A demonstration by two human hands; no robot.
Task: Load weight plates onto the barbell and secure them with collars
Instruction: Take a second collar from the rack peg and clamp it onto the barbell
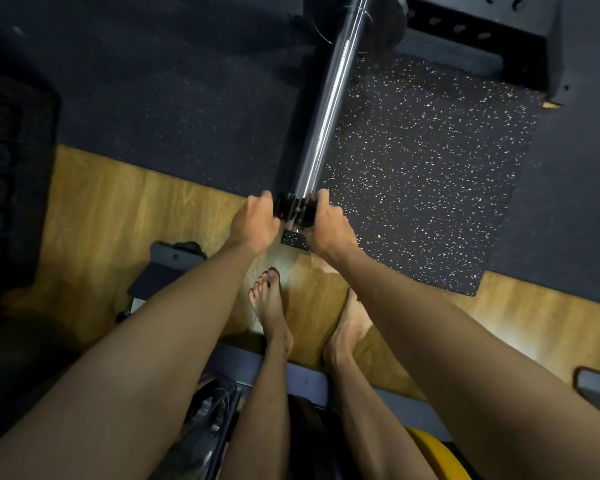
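Both hands, left hand (255,221) and right hand (329,226), gripped black ribbed plastic collar (293,211) at chrome steel barbell sleeve (326,105) end; sleeve bare, plates apparently unloaded.

Head camera looks steeply down, close above the floor (430,174).
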